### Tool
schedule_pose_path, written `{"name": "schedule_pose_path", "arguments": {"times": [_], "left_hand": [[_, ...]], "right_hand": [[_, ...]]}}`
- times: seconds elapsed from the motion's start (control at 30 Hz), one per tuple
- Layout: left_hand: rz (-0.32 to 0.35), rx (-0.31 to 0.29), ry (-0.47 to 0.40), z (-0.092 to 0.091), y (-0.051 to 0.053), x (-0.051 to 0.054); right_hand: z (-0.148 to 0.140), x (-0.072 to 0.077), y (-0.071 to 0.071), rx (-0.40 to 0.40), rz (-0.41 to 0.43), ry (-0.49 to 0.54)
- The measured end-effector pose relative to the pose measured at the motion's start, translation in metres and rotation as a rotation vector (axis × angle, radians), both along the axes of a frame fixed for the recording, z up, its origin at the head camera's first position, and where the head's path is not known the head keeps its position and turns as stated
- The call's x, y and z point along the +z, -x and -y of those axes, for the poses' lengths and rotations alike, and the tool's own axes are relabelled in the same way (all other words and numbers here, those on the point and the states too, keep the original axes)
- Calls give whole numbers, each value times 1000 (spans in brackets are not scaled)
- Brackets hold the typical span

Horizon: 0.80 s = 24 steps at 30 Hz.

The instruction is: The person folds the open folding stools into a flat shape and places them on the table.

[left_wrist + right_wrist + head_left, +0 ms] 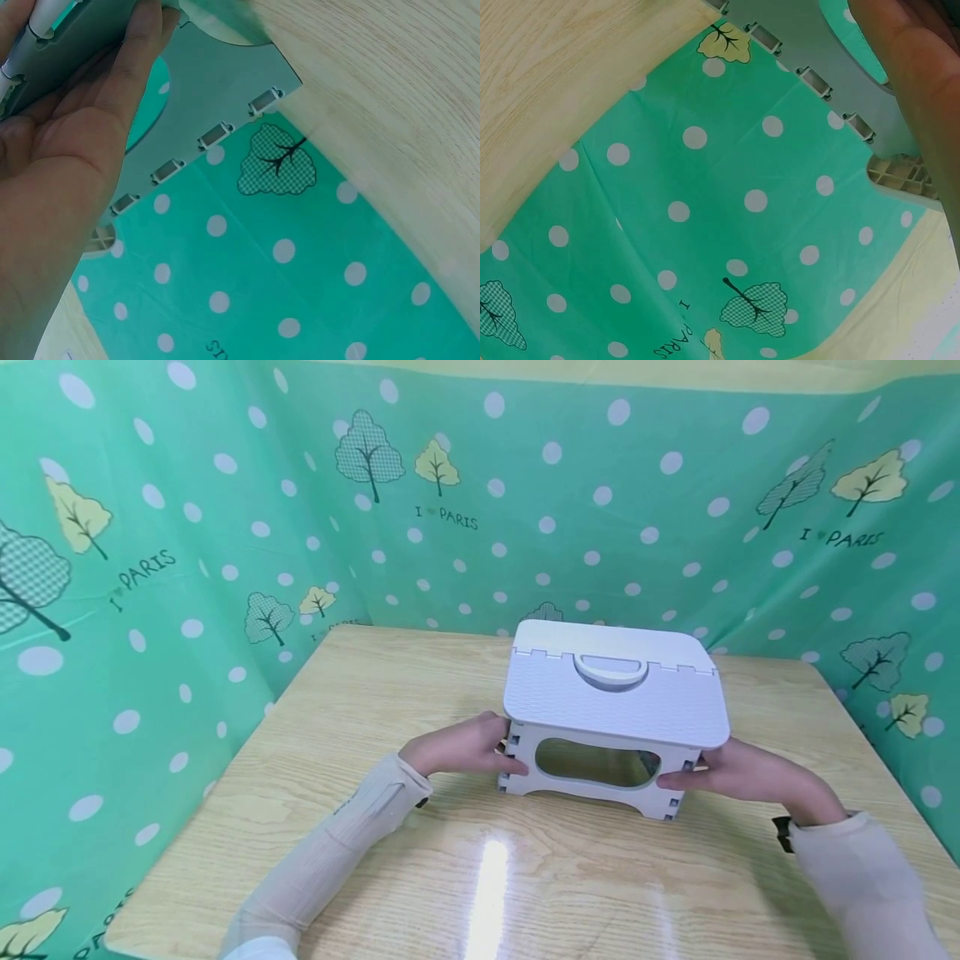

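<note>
A white plastic folding step stool (618, 710) stands unfolded on the table, its ridged top tilted towards me in the head view. A half-round carry handle (611, 670) sits in the middle of that top. My left hand (468, 745) grips the left side of the stool, thumb on the front leg panel. On the other side my right hand (738, 768) holds the right edge the same way. The left wrist view has the left hand (82, 142) against a side panel (217, 75) with hinge slots. Some fingers of both hands are hidden behind the panels.
The wood-grain table (352, 693) extends around the stool, with a bright light reflection near its front. A green dotted curtain (450, 468) with printed trees hangs along the back and both sides.
</note>
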State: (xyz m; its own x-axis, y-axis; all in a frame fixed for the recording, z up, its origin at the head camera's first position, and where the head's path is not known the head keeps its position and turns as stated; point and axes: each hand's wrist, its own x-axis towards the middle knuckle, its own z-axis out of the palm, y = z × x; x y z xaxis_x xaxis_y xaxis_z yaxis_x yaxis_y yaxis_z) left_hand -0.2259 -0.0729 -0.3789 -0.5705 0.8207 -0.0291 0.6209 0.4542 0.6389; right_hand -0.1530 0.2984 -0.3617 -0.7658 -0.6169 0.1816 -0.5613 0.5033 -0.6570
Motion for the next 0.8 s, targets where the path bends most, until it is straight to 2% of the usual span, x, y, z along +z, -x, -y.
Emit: {"name": "schedule_pose_path", "arguments": {"times": [0.33, 0.6, 0.8], "left_hand": [[-4, -31, -20, 0, 1, 1], [-13, -21, -4, 1, 0, 1], [5, -13, 9, 1, -1, 2]], "right_hand": [[0, 1, -1, 16, 5, 15], [0, 2, -1, 8, 2, 4], [1, 2, -2, 14, 63, 26]]}}
